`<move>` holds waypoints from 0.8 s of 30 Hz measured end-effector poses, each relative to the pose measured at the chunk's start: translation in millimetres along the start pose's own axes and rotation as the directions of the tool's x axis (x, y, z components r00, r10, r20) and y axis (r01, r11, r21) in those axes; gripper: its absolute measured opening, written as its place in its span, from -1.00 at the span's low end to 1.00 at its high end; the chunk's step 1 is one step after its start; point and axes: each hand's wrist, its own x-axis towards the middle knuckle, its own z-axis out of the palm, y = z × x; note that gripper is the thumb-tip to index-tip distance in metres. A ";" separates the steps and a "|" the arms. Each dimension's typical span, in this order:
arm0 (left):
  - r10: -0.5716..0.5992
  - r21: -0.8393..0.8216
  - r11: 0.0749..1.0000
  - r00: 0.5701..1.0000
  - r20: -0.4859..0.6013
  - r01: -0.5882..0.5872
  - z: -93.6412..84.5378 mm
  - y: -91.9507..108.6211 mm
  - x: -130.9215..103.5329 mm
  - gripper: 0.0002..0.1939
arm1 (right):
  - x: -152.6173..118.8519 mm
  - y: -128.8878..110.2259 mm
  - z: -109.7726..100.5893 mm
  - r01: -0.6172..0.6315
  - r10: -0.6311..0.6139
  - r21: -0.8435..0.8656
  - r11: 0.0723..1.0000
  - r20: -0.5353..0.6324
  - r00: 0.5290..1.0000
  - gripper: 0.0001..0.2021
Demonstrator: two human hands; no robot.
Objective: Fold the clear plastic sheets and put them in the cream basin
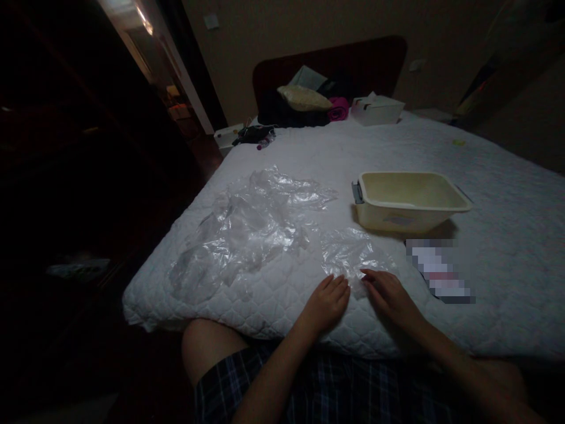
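Note:
A clear plastic bag (353, 250) lies spread on the white quilted bed (282, 300), just in front of me. My left hand (329, 300) rests on its near left edge, palm down, with the fingers close together. At the near right edge of the bag is my right hand (388, 294), its thumb and fingers bent toward the plastic; whether they pinch it is too small to tell. To the left spreads a large crumpled heap of clear plastic bags (247, 227).
A cream plastic bin (410, 218) with grey handles stands right of centre. Near it lies a blurred-out flat object (439, 271). Farther back are a white box (377, 111), a pink roll (338, 109), a pillow (304, 98) and dark items (253, 134).

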 end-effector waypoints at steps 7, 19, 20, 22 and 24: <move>0.007 0.029 1.000 1.000 0.025 -0.008 0.4 -0.2 -0.9 -0.75 | 2.0 2.8 -0.3 -0.055 0.055 0.034 0.998 -0.023 0.998 -0.70; 0.017 0.023 1.000 1.000 0.021 -0.018 -0.4 -0.8 -0.5 -0.74 | -17.3 0.3 -13.7 0.299 -0.295 -0.028 0.954 0.111 0.949 -0.79; 0.015 0.019 1.000 1.000 0.017 -0.015 -0.4 -0.7 -0.5 -0.75 | -20.4 0.6 -14.3 0.327 -0.321 -0.046 0.944 0.101 0.942 -0.80; 0.008 0.013 1.000 1.000 0.015 -0.008 -0.2 -0.6 -0.4 -0.75 | -27.3 2.8 -15.1 0.383 -0.378 -0.087 0.920 0.069 0.923 -0.75; 0.006 0.010 1.000 1.000 0.017 -0.006 0.2 -0.6 -0.4 -0.75 | -34.2 6.9 -15.2 0.433 -0.429 -0.122 0.893 0.056 0.901 -0.69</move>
